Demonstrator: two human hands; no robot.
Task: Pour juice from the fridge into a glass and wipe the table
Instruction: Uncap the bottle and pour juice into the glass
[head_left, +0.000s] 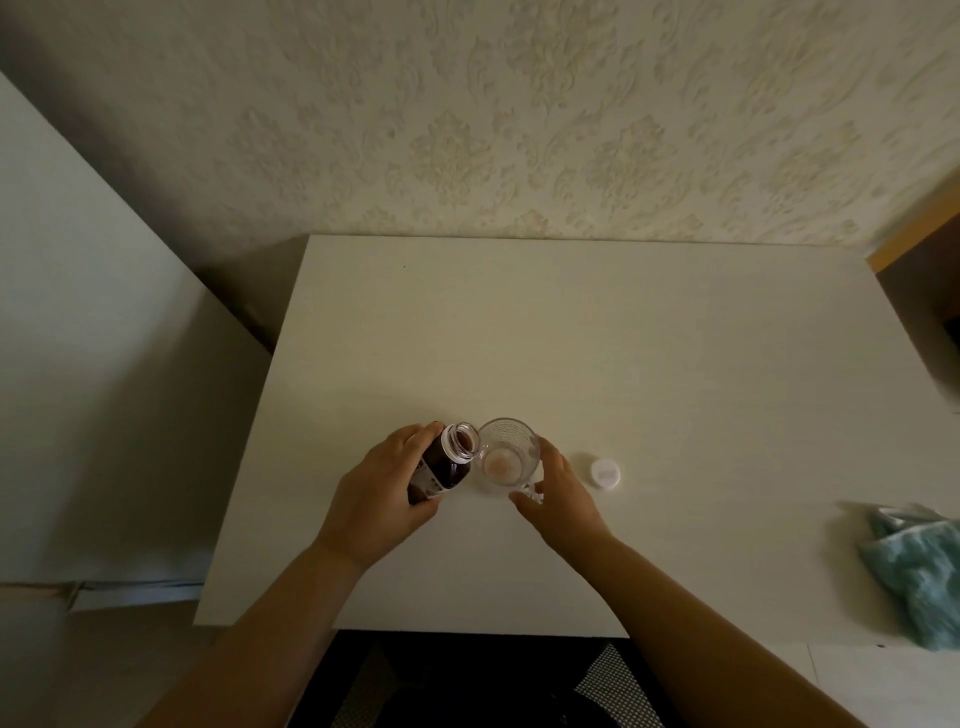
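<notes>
A small clear bottle of dark juice (448, 464) is tilted to the right, its open mouth right at the rim of a clear glass (508, 457). My left hand (382, 493) is wrapped around the bottle's body. The glass stands upright on the white table (623, 364) and holds a thin pale-pink layer at its bottom. My right hand (563, 493) grips the glass from its near right side. The bottle's white cap (605, 473) lies on the table just right of my right hand.
A crumpled teal cloth (919, 566) lies at the table's right edge. Patterned wallpaper (519, 130) rises behind the table. A pale panel (78, 338) stands to the left, and a wooden-edged piece of furniture (914, 249) sits at the far right.
</notes>
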